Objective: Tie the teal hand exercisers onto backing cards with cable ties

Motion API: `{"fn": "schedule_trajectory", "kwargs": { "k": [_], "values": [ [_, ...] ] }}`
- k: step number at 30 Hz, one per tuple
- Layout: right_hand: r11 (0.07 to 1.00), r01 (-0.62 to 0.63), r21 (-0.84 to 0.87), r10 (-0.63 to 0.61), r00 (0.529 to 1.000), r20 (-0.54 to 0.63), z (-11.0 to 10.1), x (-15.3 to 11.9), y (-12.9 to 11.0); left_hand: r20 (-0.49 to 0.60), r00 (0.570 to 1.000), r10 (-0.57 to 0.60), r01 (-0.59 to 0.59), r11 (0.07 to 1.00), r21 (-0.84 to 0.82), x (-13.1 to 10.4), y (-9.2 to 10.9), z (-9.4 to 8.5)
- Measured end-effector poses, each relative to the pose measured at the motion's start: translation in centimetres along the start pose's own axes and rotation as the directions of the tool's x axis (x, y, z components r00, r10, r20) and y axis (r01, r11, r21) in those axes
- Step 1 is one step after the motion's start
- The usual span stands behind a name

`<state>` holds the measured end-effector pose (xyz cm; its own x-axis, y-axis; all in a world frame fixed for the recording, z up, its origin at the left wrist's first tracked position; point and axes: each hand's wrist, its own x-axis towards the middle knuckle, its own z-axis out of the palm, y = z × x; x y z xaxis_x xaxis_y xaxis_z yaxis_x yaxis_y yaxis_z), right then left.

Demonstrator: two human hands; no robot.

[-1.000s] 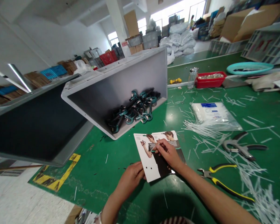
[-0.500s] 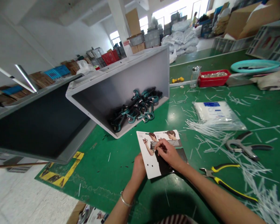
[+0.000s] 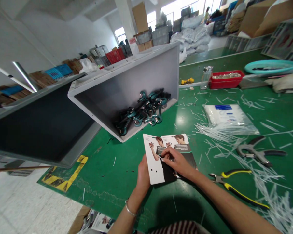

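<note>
A card (image 3: 155, 164) is held over a green table (image 3: 107, 188), its long side running away from the body. Its left edge is gripped by the left hand (image 3: 144, 174); its face is overlapped by the right hand (image 3: 177, 160), curled, its pinch unclear.

The person's left hand (image 3: 143, 174) and right hand (image 3: 176, 161) are ungloved, the forearms (image 3: 222, 202) uncovered. A slim silvery bangle (image 3: 128, 210) circles the left wrist. The garment (image 3: 182, 228) below has narrow dark reddish-brown and pale stripes.
</note>
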<state>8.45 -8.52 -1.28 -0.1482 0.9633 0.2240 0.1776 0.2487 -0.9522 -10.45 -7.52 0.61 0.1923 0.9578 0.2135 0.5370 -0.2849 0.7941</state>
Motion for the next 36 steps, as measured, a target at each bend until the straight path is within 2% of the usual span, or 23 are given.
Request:
{"fn": "schedule_trajectory", "kwargs": {
  "k": [3,6,9,12,15,17,20,22,24,27,31,36],
  "values": [
    [0.998,0.053,-0.038,-0.052,0.998,0.027,0.0,0.1,-0.2,-0.009,0.992,-0.129,0.126,0.978,-0.164,-0.3,0.2,-0.5],
    [0.971,0.188,-0.145,-0.178,0.981,0.078,0.1,0.4,-0.5,0.063,0.986,-0.157,0.169,0.906,-0.388,-0.3,0.4,-1.6],
    [0.915,0.285,-0.285,-0.254,0.957,0.141,0.6,0.5,-0.8,0.155,0.965,-0.210,0.260,0.842,-0.473,-0.1,0.8,-2.7],
    [0.880,0.328,-0.343,-0.288,0.944,0.164,0.9,0.3,-1.2,0.313,0.884,-0.346,0.463,0.741,-0.487,0.3,1.1,-3.2],
    [0.913,0.274,-0.301,-0.286,0.958,0.005,0.3,-0.4,-1.9,0.435,0.788,-0.436,0.614,0.604,-0.507,0.8,1.3,-2.4],
    [0.938,0.199,-0.285,-0.240,0.964,-0.118,-1.2,-1.0,-2.1,0.483,0.768,-0.420,0.640,0.529,-0.557,1.2,1.2,-1.0],
    [0.910,0.100,-0.403,-0.182,0.968,-0.170,-5.7,-1.9,-1.1,0.472,0.796,-0.378,0.605,0.506,-0.615,2.0,0.8,1.8],
    [0.815,-0.055,-0.576,-0.094,0.970,-0.224,-9.8,-2.4,0.7,0.434,0.811,-0.392,0.584,0.572,-0.576,2.5,0.3,3.2],
    [0.624,-0.294,-0.724,0.062,0.942,-0.329,-14.0,-2.8,2.6,0.405,0.818,-0.409,0.574,0.640,-0.511,2.9,-0.3,4.0],
    [0.491,-0.453,-0.744,0.146,0.885,-0.442,-18.2,-2.9,4.8,0.401,0.812,-0.424,0.581,0.659,-0.478,2.8,-0.9,3.9],
    [0.475,-0.501,-0.723,0.188,0.861,-0.473,-19.6,-2.0,5.5,0.453,0.779,-0.433,0.624,0.597,-0.504,1.6,-0.8,2.4],
    [0.581,-0.480,-0.657,0.178,0.863,-0.474,-20.9,-0.5,4.4,0.484,0.753,-0.446,0.658,0.527,-0.538,0.3,-0.3,0.6]
  ]
}}
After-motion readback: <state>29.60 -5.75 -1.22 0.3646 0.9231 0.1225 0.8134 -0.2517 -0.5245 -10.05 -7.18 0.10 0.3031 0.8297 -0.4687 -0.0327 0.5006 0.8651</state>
